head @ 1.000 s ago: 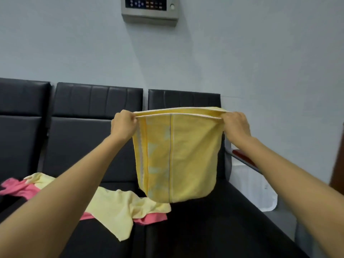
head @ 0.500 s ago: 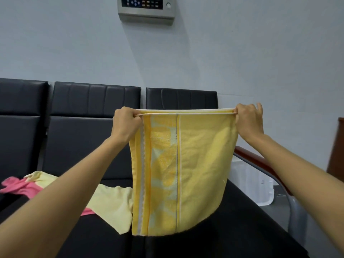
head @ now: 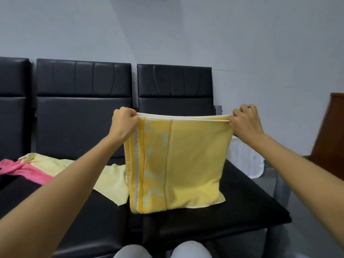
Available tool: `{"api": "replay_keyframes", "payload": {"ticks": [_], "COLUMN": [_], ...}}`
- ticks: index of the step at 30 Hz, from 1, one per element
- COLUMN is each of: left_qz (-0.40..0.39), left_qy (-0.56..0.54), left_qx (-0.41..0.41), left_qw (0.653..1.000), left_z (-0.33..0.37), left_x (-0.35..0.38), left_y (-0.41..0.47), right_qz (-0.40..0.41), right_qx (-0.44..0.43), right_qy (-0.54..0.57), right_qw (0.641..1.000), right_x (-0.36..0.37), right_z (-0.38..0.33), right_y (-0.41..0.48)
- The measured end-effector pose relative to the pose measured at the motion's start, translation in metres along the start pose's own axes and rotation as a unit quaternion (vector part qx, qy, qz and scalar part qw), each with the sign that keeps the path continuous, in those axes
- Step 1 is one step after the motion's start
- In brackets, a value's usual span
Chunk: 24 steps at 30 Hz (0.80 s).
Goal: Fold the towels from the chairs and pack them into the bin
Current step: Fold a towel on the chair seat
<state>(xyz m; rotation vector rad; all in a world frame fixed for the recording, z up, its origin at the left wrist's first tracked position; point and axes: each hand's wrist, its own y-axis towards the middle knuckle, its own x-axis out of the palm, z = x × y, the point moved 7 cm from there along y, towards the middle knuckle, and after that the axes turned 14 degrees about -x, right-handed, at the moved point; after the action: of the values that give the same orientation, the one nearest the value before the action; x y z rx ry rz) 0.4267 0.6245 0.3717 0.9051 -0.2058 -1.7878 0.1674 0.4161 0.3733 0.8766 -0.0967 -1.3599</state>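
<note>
My left hand (head: 123, 123) and right hand (head: 245, 121) each pinch a top corner of the yellow towel (head: 176, 164). It is folded double and hangs taut between them at twelve o'clock, and its lower edge appears to rest on a seat of the chairs (head: 83, 84). I judge it light, soft and limp, neither slippery nor fragile, and it will sag wherever I let go. The corners and the doubled top hem are where to hold it, with both layers pinched together. I count three towels: this one, plus a pale yellow towel (head: 109, 177) and a pink towel (head: 24, 170) crumpled at nine to ten o'clock. Three chair backs show. The white container (head: 247, 161) at three o'clock may be the bin; I cannot tell
</note>
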Motion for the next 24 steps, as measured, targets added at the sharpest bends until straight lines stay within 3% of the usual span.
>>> {"api": "replay_keyframes", "payload": {"ticks": [4, 6, 12, 16, 20, 24], "left_qz": [-0.003, -0.004, 0.024, 0.073, 0.117, 0.140], "left_qy": [0.008, 0.014, -0.006, -0.049, -0.133, -0.177], "left_qx": [0.013, 0.016, 0.009, 0.027, 0.053, 0.041], "left_qw": [1.000, 1.000, 1.000, 0.996, 0.983, 0.973], "left_z": [0.010, 0.013, 0.018, 0.033, 0.053, 0.067], "left_x": [-0.002, -0.003, -0.020, -0.047, -0.075, -0.080], "left_y": [-0.012, -0.018, -0.026, -0.033, -0.042, -0.037], "right_qz": [-0.051, -0.076, -0.083, 0.071, 0.255, 0.310], "right_qx": [-0.145, -0.168, -0.048, 0.038, 0.123, 0.218], "right_qy": [-0.003, 0.006, -0.006, 0.043, 0.111, 0.166], "right_qw": [0.988, 0.983, 0.995, 0.996, 0.953, 0.910], "right_x": [0.003, -0.002, -0.016, -0.046, -0.074, -0.081], "right_z": [-0.023, -0.025, 0.002, 0.023, 0.048, 0.060], "right_y": [-0.020, -0.028, -0.030, -0.026, -0.035, -0.030]}}
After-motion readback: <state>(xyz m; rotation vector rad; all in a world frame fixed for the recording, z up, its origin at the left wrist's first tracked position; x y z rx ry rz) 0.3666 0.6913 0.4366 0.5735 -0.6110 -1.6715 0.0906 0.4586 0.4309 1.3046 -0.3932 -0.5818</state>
